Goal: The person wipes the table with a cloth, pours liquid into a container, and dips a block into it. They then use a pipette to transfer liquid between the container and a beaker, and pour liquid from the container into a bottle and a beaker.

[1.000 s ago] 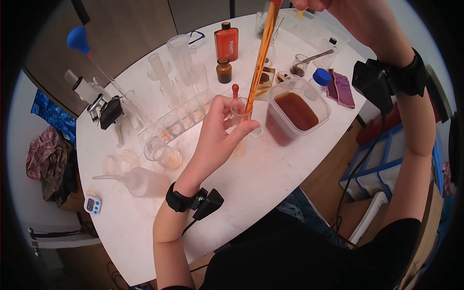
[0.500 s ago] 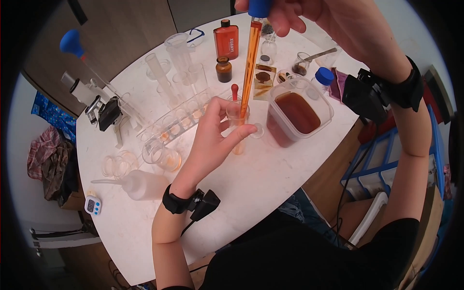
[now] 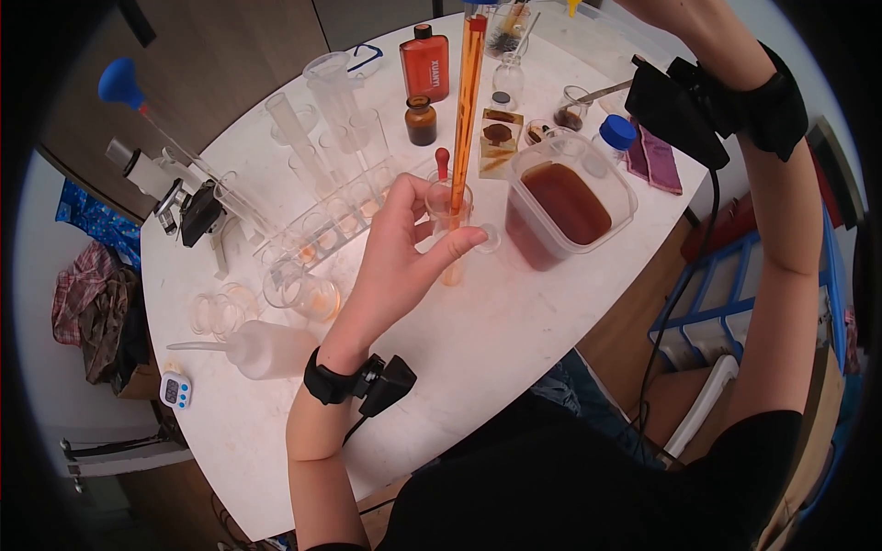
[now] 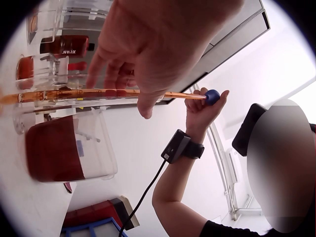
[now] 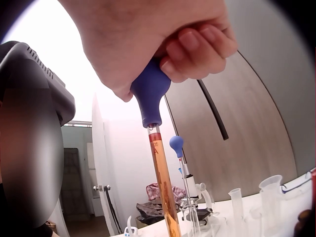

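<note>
My left hand (image 3: 400, 253) grips the upper part of a clear glass cylinder (image 3: 452, 197) that stands on the white table, its thumb along the near side. A long glass pipette (image 3: 466, 119) full of orange-brown liquid runs down into the cylinder's mouth. On the pipette's top sits a blue rubber bulb (image 5: 150, 91), with my right hand (image 5: 158, 39) curled round it, raised high. The left wrist view shows the pipette (image 4: 173, 95) passing the left hand (image 4: 153, 54), the bulb (image 4: 212, 97) in the right hand (image 4: 200, 113) beyond.
A plastic tub (image 3: 570, 207) of dark red-brown liquid stands right of the cylinder. Left are a rack of tubes (image 3: 335, 225), a beaker (image 3: 285, 283), a wash bottle (image 3: 266, 349) and a microscope (image 3: 188, 207). Behind stand a red bottle (image 3: 424, 66) and a brown bottle (image 3: 421, 121).
The right hand has risen, first moving left from the upper right, and the pipette has become more upright. My left hand has kept its grip on the cylinder, nearly in place.
</note>
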Demonstrator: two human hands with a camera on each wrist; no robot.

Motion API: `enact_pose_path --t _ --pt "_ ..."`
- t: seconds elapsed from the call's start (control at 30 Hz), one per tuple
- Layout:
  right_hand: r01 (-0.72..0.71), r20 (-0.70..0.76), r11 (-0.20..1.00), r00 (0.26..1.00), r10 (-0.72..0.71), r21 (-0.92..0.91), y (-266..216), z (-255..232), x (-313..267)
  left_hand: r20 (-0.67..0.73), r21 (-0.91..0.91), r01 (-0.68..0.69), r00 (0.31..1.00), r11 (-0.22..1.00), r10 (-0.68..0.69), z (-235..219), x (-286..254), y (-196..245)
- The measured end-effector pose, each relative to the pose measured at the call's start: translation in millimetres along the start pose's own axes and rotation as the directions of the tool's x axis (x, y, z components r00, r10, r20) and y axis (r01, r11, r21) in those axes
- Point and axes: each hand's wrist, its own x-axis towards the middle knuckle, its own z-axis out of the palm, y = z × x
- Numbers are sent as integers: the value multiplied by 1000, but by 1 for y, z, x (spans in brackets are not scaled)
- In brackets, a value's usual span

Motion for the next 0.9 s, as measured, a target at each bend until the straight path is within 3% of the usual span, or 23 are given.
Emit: enact_pose_path --t 0.03,0.07,0.13,0.17,0.23,0.33,0.67,0.73,0.9 --pt "-181 147 983 972 184 -38 -3 -5 4 1 -36 -4 1000 999 4 1 0 0" --pt "-180 147 983 972 183 -37 0 -4 4 1 -72 -8 1000 997 8 1 -1 1" --pt "21 53 999 998 -23 33 12 1 2 0 -55 2 1000 998 -2 1 -1 3" --pt "23 53 999 998 -25 34 15 6 0 -1 -39 13 1000 999 -13 1 -1 4" --pt "197 -89 979 976 -201 -48 21 12 -2 1 -39 13 1000 999 -13 1 -1 4" --pt "154 -1 988 988 -154 5 22 5 1 3 -33 10 1000 999 -10 1 -1 2" --pt "83 -65 996 995 -82 14 28 4 6 -10 9 44 999 999 -44 0 -1 4" --pt "33 50 996 998 -37 79 29 -3 9 -5 -4 38 999 999 -38 0 -1 2" --pt "67 42 995 997 -70 76 37 0 12 -2 -25 28 1000 999 -28 1 -1 2"
